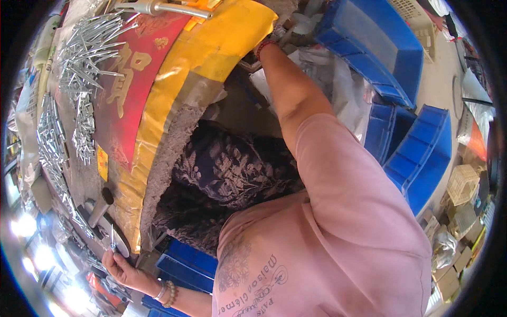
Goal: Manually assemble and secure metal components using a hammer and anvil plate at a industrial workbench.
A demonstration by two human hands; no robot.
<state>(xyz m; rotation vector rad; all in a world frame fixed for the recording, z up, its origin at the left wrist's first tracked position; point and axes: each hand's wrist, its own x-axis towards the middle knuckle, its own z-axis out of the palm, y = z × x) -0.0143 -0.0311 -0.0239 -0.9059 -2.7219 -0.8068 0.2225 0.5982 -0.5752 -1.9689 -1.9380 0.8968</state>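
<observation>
My left hand is at the lower left, beside the table's edge. Its thumb and fingers pinch a thin silvery metal pin that stands up from them, bluish near the fingertips. Close by lies a grey cylindrical metal piece with a dark round end. Up at the far corner of the table, my right hand reaches down past the yellow-taped edge. A red bracelet shows at that wrist, and the fingers are hidden. Long silvery metal pins lie heaped on the table, with another pile of slim metal pieces.
A red sheet with gold print covers part of the tabletop. A metal rod-shaped tool lies at its top end. Blue plastic bins stand at the right, near clear plastic bags and a cream crate.
</observation>
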